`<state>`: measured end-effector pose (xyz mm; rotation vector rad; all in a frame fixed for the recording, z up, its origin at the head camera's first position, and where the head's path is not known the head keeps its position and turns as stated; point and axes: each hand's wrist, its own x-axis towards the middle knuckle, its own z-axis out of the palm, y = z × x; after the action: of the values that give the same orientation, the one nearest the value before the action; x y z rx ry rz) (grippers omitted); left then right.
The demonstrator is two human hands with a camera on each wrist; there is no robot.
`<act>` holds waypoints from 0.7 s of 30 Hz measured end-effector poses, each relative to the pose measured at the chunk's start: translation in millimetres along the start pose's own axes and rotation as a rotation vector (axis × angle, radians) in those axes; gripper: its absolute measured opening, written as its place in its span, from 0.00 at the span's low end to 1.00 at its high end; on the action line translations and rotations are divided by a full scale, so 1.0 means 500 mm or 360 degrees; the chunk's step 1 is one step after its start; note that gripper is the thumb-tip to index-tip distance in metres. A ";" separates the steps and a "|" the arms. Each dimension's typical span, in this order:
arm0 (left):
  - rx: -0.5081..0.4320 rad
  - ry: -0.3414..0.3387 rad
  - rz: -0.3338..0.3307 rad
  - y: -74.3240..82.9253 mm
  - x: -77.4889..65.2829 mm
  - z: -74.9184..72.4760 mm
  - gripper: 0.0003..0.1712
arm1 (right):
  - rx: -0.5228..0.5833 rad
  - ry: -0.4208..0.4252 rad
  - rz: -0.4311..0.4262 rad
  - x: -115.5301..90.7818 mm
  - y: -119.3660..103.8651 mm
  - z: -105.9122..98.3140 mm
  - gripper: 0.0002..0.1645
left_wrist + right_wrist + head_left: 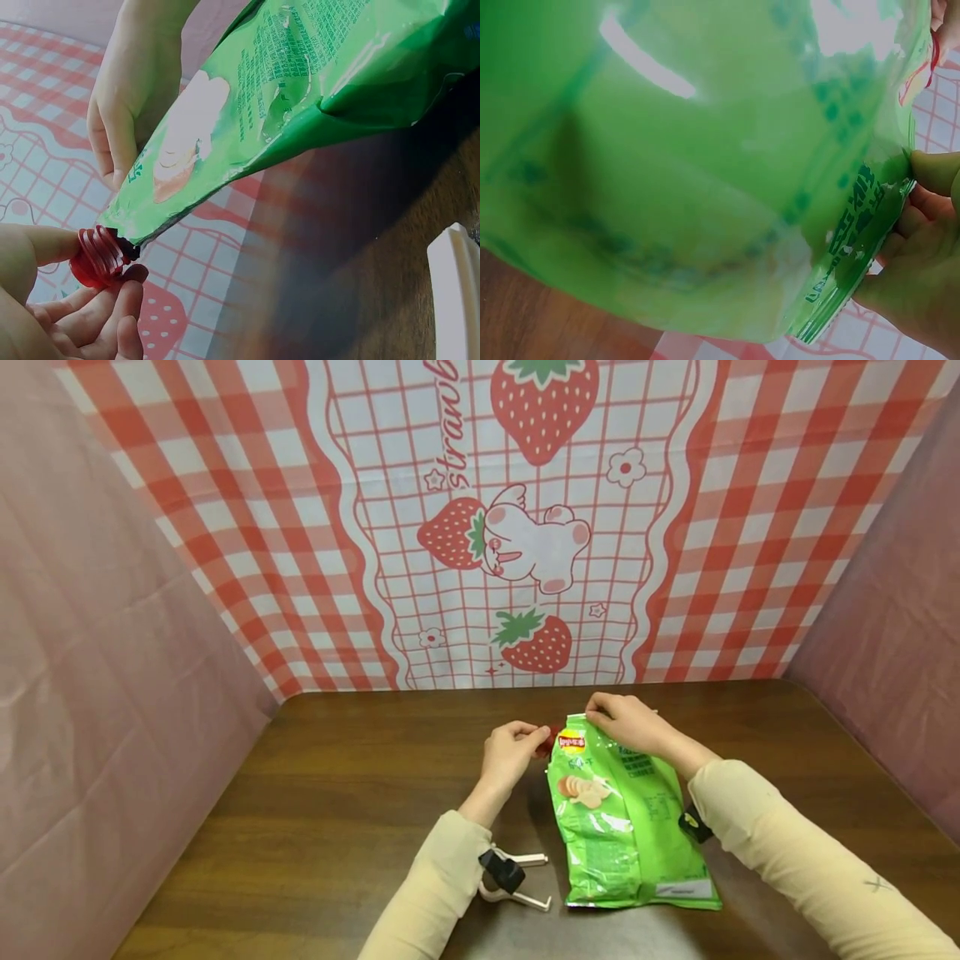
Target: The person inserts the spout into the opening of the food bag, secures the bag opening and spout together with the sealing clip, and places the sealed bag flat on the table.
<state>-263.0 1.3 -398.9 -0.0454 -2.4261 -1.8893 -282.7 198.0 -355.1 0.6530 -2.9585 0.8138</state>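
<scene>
A green chip bag [600, 835] stands on the table, its top edge up between both hands. My left hand [508, 758] pinches a small red ribbed piece [100, 256], which looks like a clip, between thumb and fingers at the bag's top left corner. Dark toothed-looking edges of the red piece meet the corner of the bag. My right hand [628, 723] pinches the sealed top edge of the bag, with the thumb on one face and fingers on the other in the right wrist view.
On the table [322, 827] near the left wrist lies a white two-armed clip [534, 860], spread apart, one arm hooked at its tip. The wrist camera partly covers it. A red-checked strawberry cloth [532, 643] hangs behind; pinkish cloth walls stand at both sides.
</scene>
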 end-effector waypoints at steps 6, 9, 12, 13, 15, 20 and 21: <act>-0.0038 0.0026 0.0048 0.001 0.002 -0.001 0.15 | -0.0019 -0.0007 0.0002 0.004 0.001 0.009 0.10; -0.0038 0.0013 0.0063 0.003 0.000 -0.002 0.16 | -0.0020 -0.0002 0.0004 0.005 0.000 0.010 0.10; -0.0036 -0.0004 0.0056 0.005 -0.001 -0.002 0.16 | -0.0013 -0.0001 0.0013 0.006 -0.002 0.011 0.10; -0.0032 -0.0007 0.0052 0.005 -0.001 -0.002 0.15 | -0.0011 -0.0001 0.0016 0.006 -0.002 0.011 0.10; -0.0021 -0.0010 0.0041 0.004 -0.002 -0.001 0.16 | -0.0006 -0.0001 0.0027 0.006 -0.002 0.012 0.10; 0.0019 -0.0007 0.0044 0.001 -0.002 0.004 0.17 | 0.0009 0.0021 0.0035 0.007 -0.002 0.013 0.10; 0.0028 0.0001 0.0052 0.000 -0.001 0.005 0.17 | 0.0008 0.0030 0.0031 0.007 -0.002 0.013 0.10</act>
<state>-262.4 3.7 -399.4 -0.0833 -2.4259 -1.8539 -284.7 192.7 -359.7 0.6143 -2.9517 0.8247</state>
